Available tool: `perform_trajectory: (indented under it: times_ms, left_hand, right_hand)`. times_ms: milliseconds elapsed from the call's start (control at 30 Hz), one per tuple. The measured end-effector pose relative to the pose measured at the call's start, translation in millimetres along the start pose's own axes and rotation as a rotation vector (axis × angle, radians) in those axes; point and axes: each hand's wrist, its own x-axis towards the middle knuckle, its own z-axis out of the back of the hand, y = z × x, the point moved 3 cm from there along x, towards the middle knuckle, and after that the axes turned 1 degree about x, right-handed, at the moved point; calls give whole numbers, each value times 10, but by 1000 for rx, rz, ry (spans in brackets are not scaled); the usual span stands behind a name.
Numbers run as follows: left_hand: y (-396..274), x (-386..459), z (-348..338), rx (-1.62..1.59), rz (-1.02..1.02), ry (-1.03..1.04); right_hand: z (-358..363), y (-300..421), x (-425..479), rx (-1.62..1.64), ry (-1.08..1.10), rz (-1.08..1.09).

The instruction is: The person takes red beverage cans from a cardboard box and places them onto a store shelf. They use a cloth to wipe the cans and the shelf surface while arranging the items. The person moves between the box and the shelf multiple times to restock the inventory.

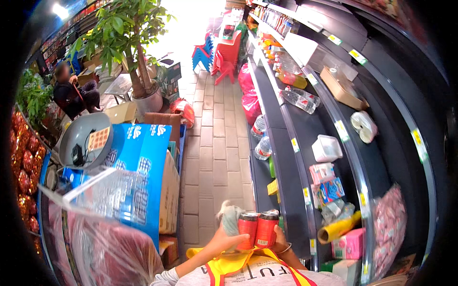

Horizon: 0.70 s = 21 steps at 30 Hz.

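Close to my chest, my left hand (228,236) is wrapped around a red drink can (247,228), the thumb lying across its front. A crumpled grey-green cloth (229,216) is bunched at the fingers of that same hand. My right hand (280,238) grips a second red drink can (264,230) from its right side. Both cans stand almost upright, side by side, with dark tops. Most fingers are hidden behind the cans. Below them is a yellow apron (218,266) with red edging, over a grey shirt.
Store shelving (290,143) on the right holds plastic bottles (300,99), a white tub (326,148) and a yellow roll (340,227). Blue-covered cartons (143,171) line the left side. A tiled aisle (214,161) leads to stacked plastic chairs (227,52). A person (73,87) sits at the left.
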Motion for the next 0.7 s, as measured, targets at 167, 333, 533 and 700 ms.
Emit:
perform_trajectory:
  times_ms: [167, 333, 533, 700]
  left_hand:
    - [-320, 1341, 444, -102, 73, 28]
    - [-650, 2459, 1001, -315, 74, -72]
    - [-992, 3611, 1606, -468, 190, -204]
    - [-1152, 4839, 2214, -521, 224, -162]
  right_hand:
    - [-38, 646, 1284, -34, 118, -3]
    - [-608, 1373, 2594, -86, 191, -10]
    - [-731, 1839, 4056, -87, 166, -144]
    - [-1197, 2353, 5236, -57, 202, -149]
